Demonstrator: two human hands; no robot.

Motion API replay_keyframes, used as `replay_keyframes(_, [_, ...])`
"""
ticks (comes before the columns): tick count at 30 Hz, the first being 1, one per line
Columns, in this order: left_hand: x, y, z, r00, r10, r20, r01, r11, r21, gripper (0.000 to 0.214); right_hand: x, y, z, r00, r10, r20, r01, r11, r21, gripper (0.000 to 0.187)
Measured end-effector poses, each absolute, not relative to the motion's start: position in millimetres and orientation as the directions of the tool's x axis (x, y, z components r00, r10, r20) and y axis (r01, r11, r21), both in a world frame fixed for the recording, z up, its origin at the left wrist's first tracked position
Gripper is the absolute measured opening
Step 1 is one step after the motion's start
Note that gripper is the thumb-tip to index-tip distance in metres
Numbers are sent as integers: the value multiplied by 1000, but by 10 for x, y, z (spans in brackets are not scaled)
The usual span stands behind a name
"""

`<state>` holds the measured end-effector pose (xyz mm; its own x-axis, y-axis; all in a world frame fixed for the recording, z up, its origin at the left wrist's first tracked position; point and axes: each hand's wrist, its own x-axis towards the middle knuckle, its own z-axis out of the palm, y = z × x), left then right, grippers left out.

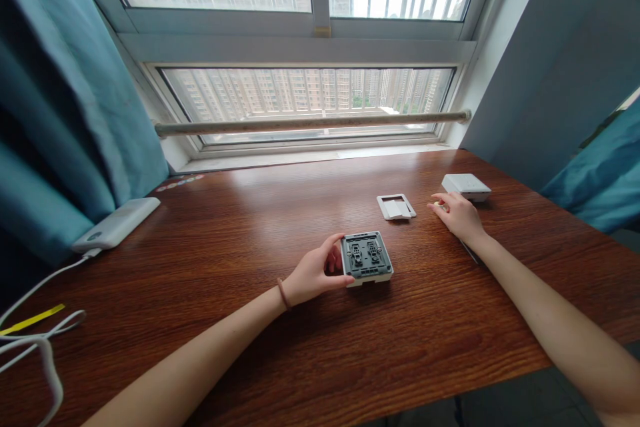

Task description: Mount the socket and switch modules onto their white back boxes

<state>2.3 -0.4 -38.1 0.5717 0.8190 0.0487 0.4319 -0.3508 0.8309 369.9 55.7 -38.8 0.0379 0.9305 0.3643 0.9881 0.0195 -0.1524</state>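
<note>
A grey switch module [367, 257] in a white frame lies face down on the wooden table [260, 227]. My left hand [315, 275] grips its left edge, thumb and fingers closed on it. My right hand [459, 215] lies further right with fingers curled over a thin dark tool [469, 253]. The tool's shaft pokes out under the wrist and a yellowish end shows at the fingertips. A white cover plate [396, 206] lies just left of that hand. Just beyond the same hand sits a small white box [466, 186].
A white power bank [116, 223] with a white cable [35, 340] sits at the table's left, beside a yellow strip [31, 319]. Teal curtains [65, 107] hang on the left and right. A window and a horizontal rail [310, 123] stand behind the table.
</note>
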Motion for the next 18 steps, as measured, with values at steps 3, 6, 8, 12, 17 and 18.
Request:
replay_keyframes(3, [22,-4,-389,573,818,49,435,-354,828,80,3511,469,-361,-114,907,405,980,171,-107,30])
replay_keyframes(6, [22,-3,-396,570,820,52,437,-356,826,81,3315,396,-389,-221,878,425,963,264,-45,28])
replay_keyframes(8, [21,-2,-397,568,821,55,438,-358,825,81,3215,385,-422,-268,860,435,954,299,-3,28])
replay_keyframes(12, [20,-1,-387,573,817,57,432,-361,827,80,3100,451,-480,-311,823,475,946,318,69,28])
replay_keyframes(17, [16,-3,-397,579,812,70,430,-377,820,78,3043,515,-512,-387,769,509,919,370,140,23])
replay_keyframes(18, [16,-3,-403,579,812,73,429,-380,820,78,3039,515,-516,-405,757,513,911,384,152,22])
